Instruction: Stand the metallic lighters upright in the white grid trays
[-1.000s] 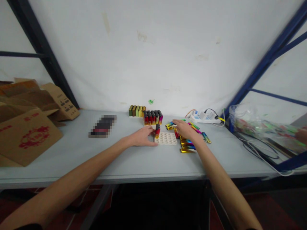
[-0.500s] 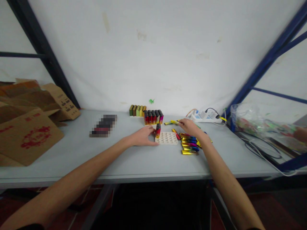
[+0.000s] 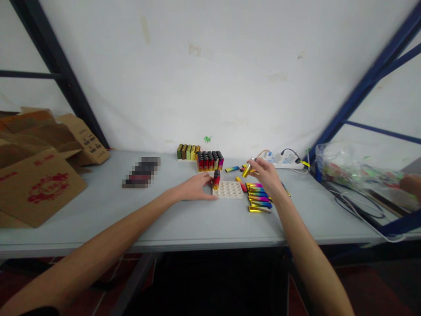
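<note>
My right hand point(image 3: 268, 173) pinches a gold lighter point(image 3: 246, 169), tilted, above the table. My left hand point(image 3: 194, 188) grips the left end of a white tray point(image 3: 232, 190) with rows of round holes, its thumb at the front corner. In the tray's left end stand red-and-gold lighters point(image 3: 216, 181) with black tops, beside my left fingertips. Several shiny multicoloured lighters point(image 3: 259, 202) lie in a row right of the tray. A red lighter point(image 3: 242, 186) rests by the tray's right edge, and a blue-and-yellow lighter point(image 3: 232, 169) lies behind it.
Behind the tray stand a filled tray of red and purple lighters point(image 3: 209, 161) and one of green and yellow lighters point(image 3: 188, 152). A power strip point(image 3: 283, 161) is at the wall. Cardboard boxes point(image 3: 46, 188) sit left, a blurred dark object point(image 3: 141, 173) nearby, plastic bags point(image 3: 348, 164) right.
My right hand has lifted a gold lighter off the table behind the tray and turned it upward. My left hand and the tray have stayed in place.
</note>
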Tool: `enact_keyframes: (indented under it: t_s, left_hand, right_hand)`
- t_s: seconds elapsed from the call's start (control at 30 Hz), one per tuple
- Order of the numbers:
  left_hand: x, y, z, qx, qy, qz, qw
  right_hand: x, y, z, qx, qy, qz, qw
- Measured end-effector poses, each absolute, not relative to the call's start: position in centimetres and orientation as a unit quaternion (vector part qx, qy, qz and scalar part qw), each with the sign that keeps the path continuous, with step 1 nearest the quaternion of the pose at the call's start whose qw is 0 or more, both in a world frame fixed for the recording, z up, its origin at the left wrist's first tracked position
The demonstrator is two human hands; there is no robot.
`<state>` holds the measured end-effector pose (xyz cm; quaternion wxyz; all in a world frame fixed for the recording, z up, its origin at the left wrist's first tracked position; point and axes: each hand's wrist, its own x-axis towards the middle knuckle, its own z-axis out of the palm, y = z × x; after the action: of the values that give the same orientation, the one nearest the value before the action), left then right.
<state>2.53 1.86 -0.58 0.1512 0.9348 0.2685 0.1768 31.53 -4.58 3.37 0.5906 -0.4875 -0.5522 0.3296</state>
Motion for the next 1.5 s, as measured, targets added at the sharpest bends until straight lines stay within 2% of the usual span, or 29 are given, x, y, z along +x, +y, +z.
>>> enact_keyframes:
  t_s: [0.13,0.23,0.37,0.63,0.93,1.3,1.4,1.5]
  left_hand:
    - [2.5,1.9,-0.8,0.934,0.265,0.180,0.155]
    - [2.5,2.0,-0.9,0.934,0.262,0.187,0.156]
    - [2.4,1.9,-0.9,0.933,0.253,0.193,0.166]
    - [2.5,1.8,-0.7,0.936,0.245,0.195,0.160]
    - [2.6,1.8,-0.7,0.933,0.256,0.191,0.166]
    - [2.6,1.9,-0.7,0.934,0.249,0.189,0.172]
    - [2.6,1.8,-0.5,0.934,0.250,0.187,0.173]
    - [2.6,1.6,-0.4,0.935,0.252,0.186,0.169]
  right_hand:
    - [30.0,-5.5,3.4,-0.415,-0.533,0.442,0.590]
    - [28.9,-5.8,3.3,-0.399,-0.561,0.439,0.577]
    - [27.3,-5.7,2.8,-0.406,-0.564,0.425,0.580]
    - [25.4,-5.2,2.6,-0.493,-0.456,0.531,0.517]
    - [25.0,-6.1,2.4,-0.541,-0.452,0.500,0.503]
    - [25.4,-5.2,1.5,-0.508,-0.480,0.499,0.512]
    - [25.5,-5.1,1.2,-0.468,-0.529,0.457,0.540]
    - [25.5,-5.0,1.1,-0.461,-0.604,0.375,0.532]
